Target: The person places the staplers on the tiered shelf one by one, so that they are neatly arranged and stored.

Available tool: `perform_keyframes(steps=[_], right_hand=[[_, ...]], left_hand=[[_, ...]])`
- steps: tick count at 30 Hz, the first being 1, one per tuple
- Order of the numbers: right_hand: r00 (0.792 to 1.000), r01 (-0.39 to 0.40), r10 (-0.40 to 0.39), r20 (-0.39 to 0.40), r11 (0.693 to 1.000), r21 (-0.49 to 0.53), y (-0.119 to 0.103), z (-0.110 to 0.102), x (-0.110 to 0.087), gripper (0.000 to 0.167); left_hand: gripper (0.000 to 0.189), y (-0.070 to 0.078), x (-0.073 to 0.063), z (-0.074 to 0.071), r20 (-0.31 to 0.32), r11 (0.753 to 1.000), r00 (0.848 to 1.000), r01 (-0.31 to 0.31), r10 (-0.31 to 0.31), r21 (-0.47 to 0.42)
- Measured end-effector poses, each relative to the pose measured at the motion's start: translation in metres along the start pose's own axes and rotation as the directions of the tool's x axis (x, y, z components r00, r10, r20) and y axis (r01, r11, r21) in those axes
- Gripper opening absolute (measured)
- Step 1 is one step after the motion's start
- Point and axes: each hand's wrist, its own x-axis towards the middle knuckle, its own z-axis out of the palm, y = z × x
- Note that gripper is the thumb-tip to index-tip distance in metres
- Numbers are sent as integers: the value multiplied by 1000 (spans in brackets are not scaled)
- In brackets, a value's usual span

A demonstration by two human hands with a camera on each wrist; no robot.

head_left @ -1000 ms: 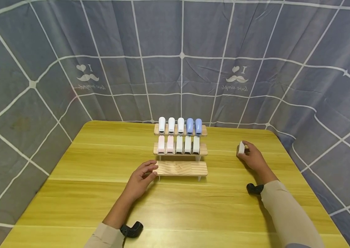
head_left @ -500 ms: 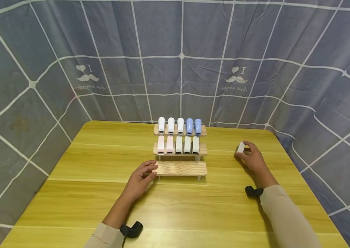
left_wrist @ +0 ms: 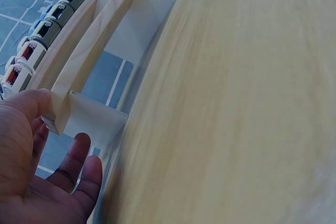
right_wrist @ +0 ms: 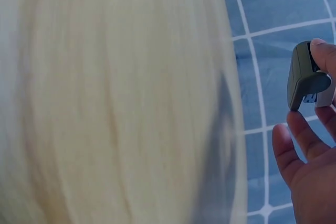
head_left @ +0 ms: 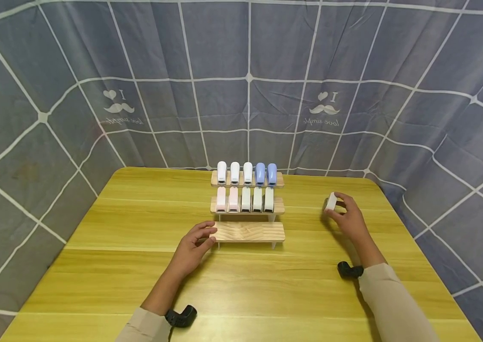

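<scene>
My right hand (head_left: 349, 219) pinches a small stapler (right_wrist: 302, 77) between thumb and fingers, at the right of the table. Its white side shows in the head view, its dark grey side in the right wrist view. My left hand (head_left: 194, 247) grips the left end of the lowest wooden shelf (head_left: 250, 231), which is bare on top. On the middle shelf (head_left: 279, 205) stand two pink staplers (head_left: 227, 199) and three pale grey-white ones (head_left: 257, 199). The top shelf (head_left: 280, 180) bears three white staplers (head_left: 234, 172) and two blue ones (head_left: 265, 174).
The three-step stand rests on white supports (left_wrist: 100, 116) on a yellow wood-grain table (head_left: 138, 213). A grey checked curtain (head_left: 215, 104) hangs behind the table and along both sides. Each wrist wears a black band mount (head_left: 181, 317).
The right hand has risen slightly with the stapler, which now tilts more, its shadow lying further from it. My left hand keeps its place at the lowest shelf.
</scene>
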Motion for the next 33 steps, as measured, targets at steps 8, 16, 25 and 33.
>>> perform_keyframes(steps=[8,16,25,33], right_hand=[[998,69,-69,1,998,0,-18,4,-2,63],[988,145,-146,54,989,19,-51,12,-7,63],[974,198,-203,101,979,59,-82,29,-10,63],[961,234,-241,135,970,68,-108,48,-13,62]], left_hand=[[25,0,0,0,0,1000,1000,0,0,3],[25,-1,0,0,4,1000,1000,-10,10,9],[25,-2,0,0,8,1000,1000,1,-1,3],[25,-2,0,0,9,1000,1000,-6,6,4]])
